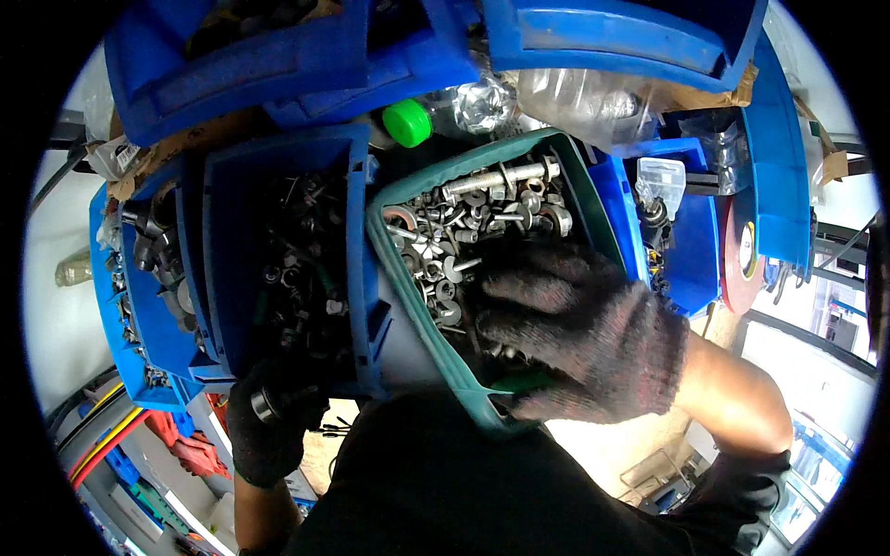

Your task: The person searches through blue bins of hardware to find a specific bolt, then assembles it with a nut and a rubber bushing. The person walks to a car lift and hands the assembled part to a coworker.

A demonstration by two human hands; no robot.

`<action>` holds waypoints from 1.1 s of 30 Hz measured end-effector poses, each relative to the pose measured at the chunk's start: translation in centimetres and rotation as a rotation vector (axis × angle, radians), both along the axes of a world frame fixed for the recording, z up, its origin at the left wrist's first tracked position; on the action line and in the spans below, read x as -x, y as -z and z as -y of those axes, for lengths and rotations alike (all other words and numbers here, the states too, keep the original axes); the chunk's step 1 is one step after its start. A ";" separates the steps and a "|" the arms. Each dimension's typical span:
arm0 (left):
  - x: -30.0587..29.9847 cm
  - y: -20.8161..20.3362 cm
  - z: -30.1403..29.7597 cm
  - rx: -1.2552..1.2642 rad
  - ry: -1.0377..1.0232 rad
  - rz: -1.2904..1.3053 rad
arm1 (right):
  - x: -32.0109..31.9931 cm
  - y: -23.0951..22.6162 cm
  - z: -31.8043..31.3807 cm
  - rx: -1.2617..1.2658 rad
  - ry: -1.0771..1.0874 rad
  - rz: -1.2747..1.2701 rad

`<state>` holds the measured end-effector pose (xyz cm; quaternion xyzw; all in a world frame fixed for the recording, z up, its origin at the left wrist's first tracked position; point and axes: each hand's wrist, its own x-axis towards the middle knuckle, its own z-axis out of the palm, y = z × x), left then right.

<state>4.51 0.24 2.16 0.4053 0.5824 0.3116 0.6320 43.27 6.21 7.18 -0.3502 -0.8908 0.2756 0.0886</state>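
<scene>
My right hand [589, 329], in a dark knitted glove, reaches into a green bin [408, 287] of loose metal bolts, nuts and washers [440, 264]. Its fingers are stretched and somewhat apart over the hardware, and their tips are partly lost among the pieces. A long silver bolt [496, 180] lies across the far end of that bin. At the lower left my left hand [264, 445], also gloved, is closed round a dark bolt [267, 405] with a shiny ring at its head. This hand is beside the near edge of a blue bin [278, 366] holding dark fasteners [301, 269].
More blue bins stand left, including one with pipe-like fittings [162, 246]. Large blue bins [612, 42] overhang the far side. Between lie a clear bottle with a green cap [408, 123] and plastic bags [593, 97]. A tape roll [742, 255] is at the right.
</scene>
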 end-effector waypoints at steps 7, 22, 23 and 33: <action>0.1 -0.4 -0.6 -0.118 0.185 -0.281 | 6.0 4.9 -4.4 -0.193 -0.047 0.203; 0.6 0.8 0.4 -0.332 0.172 -0.297 | -0.9 0.8 1.1 -0.192 0.038 0.084; 0.5 0.8 0.4 -0.297 0.141 -0.263 | -1.1 0.8 1.1 -0.175 0.030 0.070; 0.8 0.9 0.8 -0.237 0.130 -0.342 | 1.7 1.4 -4.7 -0.144 0.026 0.054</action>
